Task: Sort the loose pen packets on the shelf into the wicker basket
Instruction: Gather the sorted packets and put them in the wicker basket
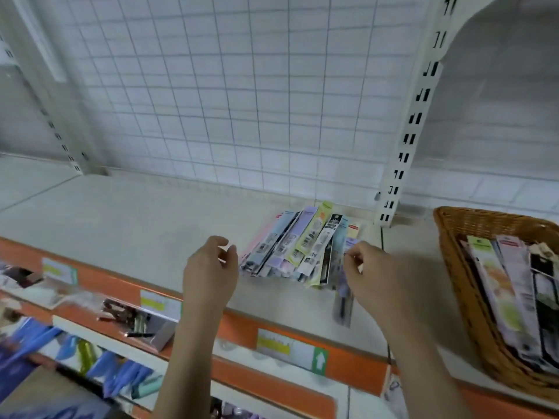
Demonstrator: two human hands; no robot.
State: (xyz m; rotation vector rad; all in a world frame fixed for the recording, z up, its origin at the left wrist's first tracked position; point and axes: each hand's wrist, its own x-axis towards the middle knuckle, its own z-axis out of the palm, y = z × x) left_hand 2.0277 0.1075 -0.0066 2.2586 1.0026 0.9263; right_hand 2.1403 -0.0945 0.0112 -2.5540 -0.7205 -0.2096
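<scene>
A fanned pile of loose pen packets [298, 246] in pastel colours lies on the white shelf [136, 225], near its back. My left hand [210, 270] hovers just left of the pile with its fingers loosely curled and nothing in them. At the pile's right edge, my right hand [375, 273] pinches a lavender pen packet [343, 300], which hangs down towards the shelf front. The wicker basket [459, 285] stands on the shelf at the far right, and several packets lie lengthwise in it.
A wire grid panel [242, 101] backs the shelf, and a slotted white upright [402, 152] stands between the pile and the basket. The shelf front carries an orange price strip [242, 331]. Lower shelves at the bottom left hold blue and green stationery.
</scene>
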